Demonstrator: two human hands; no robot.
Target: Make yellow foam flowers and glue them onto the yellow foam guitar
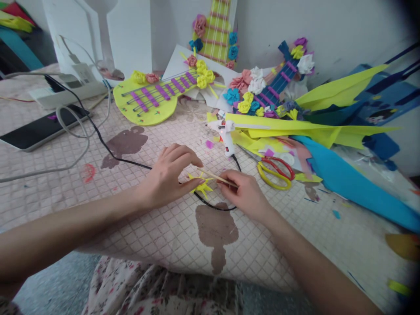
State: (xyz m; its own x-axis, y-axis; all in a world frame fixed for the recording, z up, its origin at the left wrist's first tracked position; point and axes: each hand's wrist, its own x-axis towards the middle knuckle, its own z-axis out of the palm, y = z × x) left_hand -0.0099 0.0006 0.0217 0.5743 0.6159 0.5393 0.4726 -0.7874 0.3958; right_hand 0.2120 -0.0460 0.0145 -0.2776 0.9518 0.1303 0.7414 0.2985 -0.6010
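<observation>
Head view, dial centred on the yellow cutout (206, 189), twelve pointing away from the wearer: the spiky cutout is located between the two hands, though whether it rests on the cloth (164, 238) or is lifted slightly cannot be told. The right hand (244, 190), at three o'clock, has thumb and fingers closed on the near end of a thin stick (215, 176), which slants across to the left fingertips. Gripping it at one end presumably leaves the other free to meet the paper. The left hand (173, 173), at ten o'clock, is arched, thumb over the cutout and forefinger by the stick's tip, probably to steady both; whether it pinches anything cannot be told. A glue gun (226, 138) lies at one o'clock, nozzle turned toward the left side and a red light showing; it appears parked within reach with its tip away from the fingers. Its black cord (124, 162) loops beneath the hands and seems to lead to the power strip (75, 94) at ten. Scissors (278, 175) lie just short of three, handles facing the wearer, apparently for easy pick-up. A yellow paper guitar (157, 103) is at eleven, seemingly set back to leave working room.
</observation>
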